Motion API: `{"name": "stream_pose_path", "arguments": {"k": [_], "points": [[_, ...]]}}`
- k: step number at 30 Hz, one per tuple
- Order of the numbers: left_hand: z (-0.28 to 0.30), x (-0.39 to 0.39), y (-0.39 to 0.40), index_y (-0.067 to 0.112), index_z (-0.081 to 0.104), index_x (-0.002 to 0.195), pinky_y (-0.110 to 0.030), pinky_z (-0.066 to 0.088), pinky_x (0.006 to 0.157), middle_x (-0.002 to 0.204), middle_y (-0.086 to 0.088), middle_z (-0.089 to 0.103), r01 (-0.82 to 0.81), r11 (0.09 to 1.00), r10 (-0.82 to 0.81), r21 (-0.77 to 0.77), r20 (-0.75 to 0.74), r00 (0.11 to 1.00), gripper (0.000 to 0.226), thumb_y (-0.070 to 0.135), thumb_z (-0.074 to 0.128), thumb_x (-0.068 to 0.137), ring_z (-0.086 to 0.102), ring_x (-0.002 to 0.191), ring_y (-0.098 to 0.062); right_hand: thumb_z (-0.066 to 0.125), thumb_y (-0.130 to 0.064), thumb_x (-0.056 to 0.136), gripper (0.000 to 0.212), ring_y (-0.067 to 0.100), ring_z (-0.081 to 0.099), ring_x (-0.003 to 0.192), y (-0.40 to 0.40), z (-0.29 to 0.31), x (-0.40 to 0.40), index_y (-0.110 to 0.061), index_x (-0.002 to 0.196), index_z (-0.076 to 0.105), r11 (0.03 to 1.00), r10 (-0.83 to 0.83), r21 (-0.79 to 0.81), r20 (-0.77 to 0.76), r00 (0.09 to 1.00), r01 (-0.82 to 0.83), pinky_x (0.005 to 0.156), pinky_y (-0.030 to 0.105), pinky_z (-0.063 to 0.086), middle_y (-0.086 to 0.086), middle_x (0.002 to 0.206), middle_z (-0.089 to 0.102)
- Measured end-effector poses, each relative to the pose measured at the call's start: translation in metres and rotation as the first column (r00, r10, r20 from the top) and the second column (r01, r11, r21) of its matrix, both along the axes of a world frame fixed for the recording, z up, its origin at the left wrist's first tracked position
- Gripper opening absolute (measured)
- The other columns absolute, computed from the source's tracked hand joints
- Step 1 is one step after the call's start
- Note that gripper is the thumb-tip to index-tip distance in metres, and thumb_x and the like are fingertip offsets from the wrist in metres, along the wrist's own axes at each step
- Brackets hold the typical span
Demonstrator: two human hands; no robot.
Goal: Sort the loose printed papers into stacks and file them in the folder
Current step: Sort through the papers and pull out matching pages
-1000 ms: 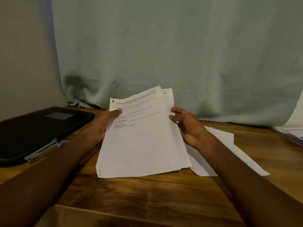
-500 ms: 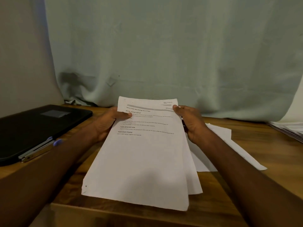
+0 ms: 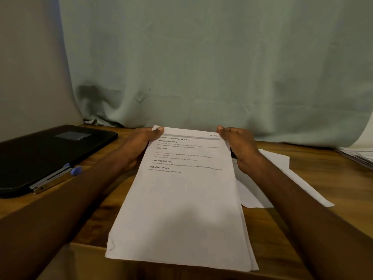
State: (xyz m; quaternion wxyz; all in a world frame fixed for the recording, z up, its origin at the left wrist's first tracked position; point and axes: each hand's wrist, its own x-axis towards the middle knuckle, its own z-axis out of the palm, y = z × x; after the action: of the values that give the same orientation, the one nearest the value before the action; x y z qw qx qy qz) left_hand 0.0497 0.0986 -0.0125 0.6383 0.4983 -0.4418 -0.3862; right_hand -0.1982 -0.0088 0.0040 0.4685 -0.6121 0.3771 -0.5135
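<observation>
pale green cloth (image 3: 201, 67), soft and creased, hangs behind your wooden table (image 3: 314, 164), whose top shows a warm, streaked grain. your left hand (image 3: 139, 146) and right hand (image 3: 240, 146) hold a stack of printed papers (image 3: 185, 209) by its two far corners, each thumb pressed on the top sheet with the fingers curled underneath, pinching the stack. the sheets are thin, white and matte, rectangular, with black headings on the upper part of the top page and the lower half blank. the stack's long axis runs away from you, the printed top edge pointing toward the cloth and the near edge overhanging the table's front edge; the sheet edges fan slightly along the right side. more loose white sheets (image 3: 282, 174) lie flat on the wood just right of the stack, partly under your right wrist. to the left rests a black folder (image 3: 40, 154), smooth with rounded corners, and a pen with a blue cap (image 3: 58, 176) lies against its near edge. another pile of papers (image 3: 361, 154) sits at the far right edge.
</observation>
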Motion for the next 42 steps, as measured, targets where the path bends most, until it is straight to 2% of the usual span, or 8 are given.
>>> {"name": "stream_pose_path", "arguments": {"k": [7,11,15,19,25,32,35,42], "points": [[0.003,0.004,-0.003,-0.001,0.066,0.106,-0.03,0.059,0.055,0.086,-0.014,0.076,-0.066,0.998,0.065,-0.024,-0.048,0.997,0.021,0.017,0.056,0.104,0.075,0.067,-0.023,0.075,-0.036,0.093,0.026,0.009,0.073,0.063,0.004,-0.003,0.002,-0.01,0.094,0.077,0.999,0.049,0.0,-0.055,0.997,-0.049,0.054,0.019,0.054,0.0,0.082,0.079],[-0.002,0.009,-0.007,-0.003,0.069,0.117,-0.032,0.061,0.063,0.1,-0.018,0.076,-0.107,0.994,0.108,-0.029,0.053,0.993,0.027,0.018,0.06,0.103,0.075,0.078,-0.028,0.072,-0.036,0.095,0.028,0.01,0.072,0.063,0.005,-0.003,0.003,-0.009,0.087,0.074,1.0,0.007,0.0,-0.075,0.997,-0.007,0.055,0.02,0.055,0.0,0.08,0.077],[-0.005,0.01,-0.008,0.001,0.071,0.115,-0.034,0.061,0.064,0.101,-0.018,0.077,-0.1,0.995,0.102,-0.029,0.069,0.992,0.025,0.019,0.062,0.102,0.076,0.08,-0.028,0.073,-0.043,0.093,0.05,0.033,0.075,0.089,0.004,-0.003,0.007,0.006,0.099,0.071,0.996,-0.083,0.03,-0.053,0.995,0.085,0.084,0.045,0.06,0.014,0.093,0.078],[-0.006,0.009,-0.009,0.001,0.071,0.115,-0.037,0.063,0.068,0.101,-0.018,0.077,-0.09,0.996,0.091,-0.017,0.066,0.994,0.025,0.02,0.062,0.101,0.075,0.081,-0.029,0.071,-0.051,0.092,0.045,0.026,0.075,0.075,0.005,-0.005,0.006,-0.006,0.085,0.068,0.994,-0.095,0.053,-0.055,0.994,0.098,0.068,0.034,0.06,0.008,0.081,0.077],[-0.005,0.012,-0.01,0.002,0.071,0.112,-0.033,0.061,0.064,0.097,-0.015,0.078,-0.133,0.991,0.134,-0.022,0.041,0.99,0.022,0.019,0.061,0.102,0.076,0.077,-0.026,0.073,-0.043,0.093,0.035,0.023,0.074,0.08,0.004,-0.004,0.003,-0.008,0.1,0.074,0.997,-0.013,0.076,-0.037,0.999,0.015,0.064,0.028,0.055,0.005,0.091,0.078],[0.001,0.009,-0.005,0.004,0.071,0.106,-0.038,0.059,0.073,0.093,-0.014,0.077,-0.087,0.996,0.089,0.023,-0.087,0.992,0.029,0.031,0.065,0.099,0.072,0.081,-0.031,0.071,-0.036,0.096,0.025,0.017,0.074,0.069,0.005,-0.006,0.005,-0.012,0.088,0.074,1.0,0.003,-0.025,-0.058,0.998,-0.005,0.06,0.025,0.057,-0.002,0.079,0.078],[0.002,0.009,-0.005,0.005,0.073,0.103,-0.035,0.058,0.068,0.091,-0.013,0.078,-0.157,0.987,0.158,0.024,-0.036,0.987,0.025,0.027,0.062,0.101,0.073,0.08,-0.03,0.072,-0.035,0.095,0.026,0.012,0.072,0.06,0.006,-0.007,0.006,-0.011,0.084,0.074,0.999,-0.012,-0.046,-0.044,0.999,0.01,0.054,0.022,0.055,-0.003,0.074,0.077],[0.002,0.008,-0.001,0.01,0.064,0.13,-0.04,0.062,0.076,0.117,-0.021,0.073,-0.007,1.0,0.006,-0.009,-0.069,0.998,0.032,0.009,0.059,0.098,0.072,0.099,-0.034,0.076,-0.033,0.093,0.033,0.019,0.064,0.061,0.0,-0.009,0.004,-0.012,0.07,0.067,0.994,-0.114,0.012,0.069,0.991,0.113,0.062,0.03,0.054,0.004,0.072,0.071]]}}
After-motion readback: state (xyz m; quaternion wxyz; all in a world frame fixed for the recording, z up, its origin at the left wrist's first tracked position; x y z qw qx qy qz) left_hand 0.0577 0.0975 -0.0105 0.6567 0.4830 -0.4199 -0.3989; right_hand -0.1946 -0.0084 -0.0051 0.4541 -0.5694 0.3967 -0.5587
